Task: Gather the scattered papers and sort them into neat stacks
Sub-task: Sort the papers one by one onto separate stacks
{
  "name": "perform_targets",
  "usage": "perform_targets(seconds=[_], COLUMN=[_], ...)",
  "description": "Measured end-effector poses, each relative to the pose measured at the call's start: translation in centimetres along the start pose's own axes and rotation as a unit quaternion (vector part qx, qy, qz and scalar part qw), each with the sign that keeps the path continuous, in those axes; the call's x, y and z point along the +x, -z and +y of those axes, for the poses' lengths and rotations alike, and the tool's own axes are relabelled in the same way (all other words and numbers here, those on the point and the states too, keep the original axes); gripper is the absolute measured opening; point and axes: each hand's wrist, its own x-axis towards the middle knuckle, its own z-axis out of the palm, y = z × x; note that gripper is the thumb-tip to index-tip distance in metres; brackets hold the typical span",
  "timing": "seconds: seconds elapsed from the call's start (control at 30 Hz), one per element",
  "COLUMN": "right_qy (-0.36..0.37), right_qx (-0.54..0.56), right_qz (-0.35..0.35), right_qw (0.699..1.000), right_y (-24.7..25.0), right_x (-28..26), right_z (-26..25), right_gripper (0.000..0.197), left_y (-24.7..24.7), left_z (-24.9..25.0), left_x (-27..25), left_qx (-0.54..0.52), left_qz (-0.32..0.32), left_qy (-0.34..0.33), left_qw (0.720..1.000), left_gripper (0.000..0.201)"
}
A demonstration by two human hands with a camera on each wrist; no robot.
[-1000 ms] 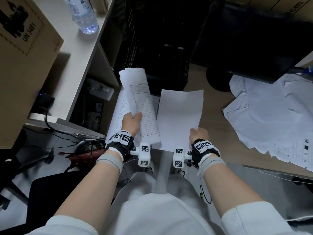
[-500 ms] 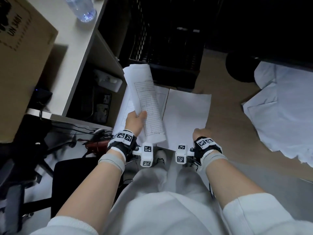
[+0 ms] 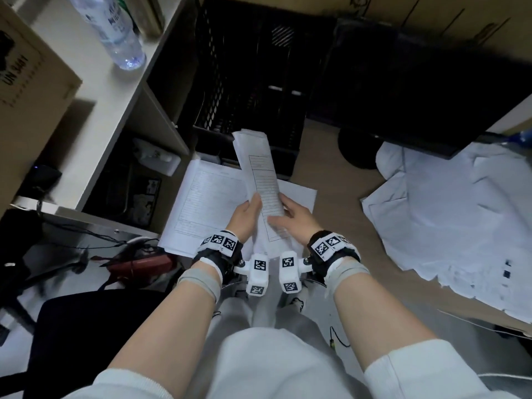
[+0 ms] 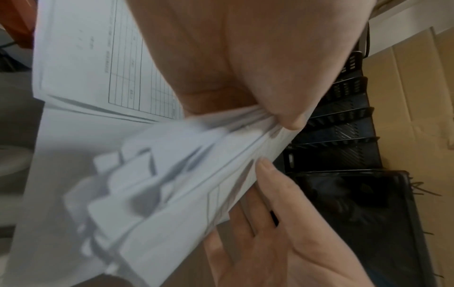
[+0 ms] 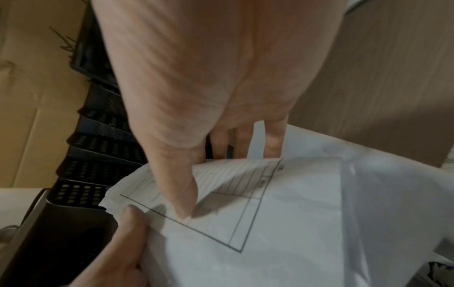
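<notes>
White paper bundle [image 3: 260, 180] sits centre, curled lengthwise, held w/ both hands above the floor. Left hand [image 3: 244, 217] grip is clamped on bundle's near left edge, thumb on top. Right hand [image 3: 296, 223] also grips it: thumb pressed on the printed sheet, fingers behind, per right wrist view. Two flat stacks lie below on floor: printed-form stack [image 3: 201, 208] at left, blank stack [image 3: 299, 197] just right of it, mostly hidden. Loose paper heap [image 3: 449, 214] spreads at right, well apart. Black tray rack [image 3: 247, 82] stands far side; water bottle [image 3: 115, 30] on shelf, far left.
</notes>
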Motion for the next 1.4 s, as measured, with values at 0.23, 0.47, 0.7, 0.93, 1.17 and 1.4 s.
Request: perform_targets(seconds=[0.23, 0.47, 0.7, 0.93, 1.17, 1.4], right_qy=[0.015, 0.045, -0.007, -0.017, -0.043, -0.057], right_qx=[-0.025, -0.014, 0.098, -0.035, -0.122, -0.154], right_qz=[-0.023, -0.02, 0.007, 0.105, 0.225, 0.34], right_qw=[0.999, 0.999, 0.995, 0.994, 0.966, 0.926], right_y=[2.2, 3.8, 4.6, 4.8, 4.5, 3.4], right_x=[-1.5, -3.1, -3.8, -3.9, -2.8, -1.2], right_z=[0.3, 0.2, 0.5, 1.0, -0.3, -2.4], right_gripper=[0.103, 0.09, 0.028, 0.029, 0.038, 0.018], left_y=[-2.8, -4.4, -5.0, -4.4, -1.2, 1.8], left_z=[1.6, 1.2, 0.0, -0.7, -0.5, 1.2], left_x=[-1.5, -2.6, -3.6, -3.6, -1.9, 0.1], left_qx=[-0.021, -0.023, -0.003, -0.017, -0.014, -0.078], left_qz=[-0.016, 0.002, 0.077, 0.116, 0.129, 0.142], left_qy=[0.009, -0.029, -0.026, -0.008, -0.005, -0.015], left_qw=[1.0, 0.999, 0.997, 0.993, 0.991, 0.987], left_gripper=[0.053, 0.019, 0.01, 0.01, 0.027, 0.017])
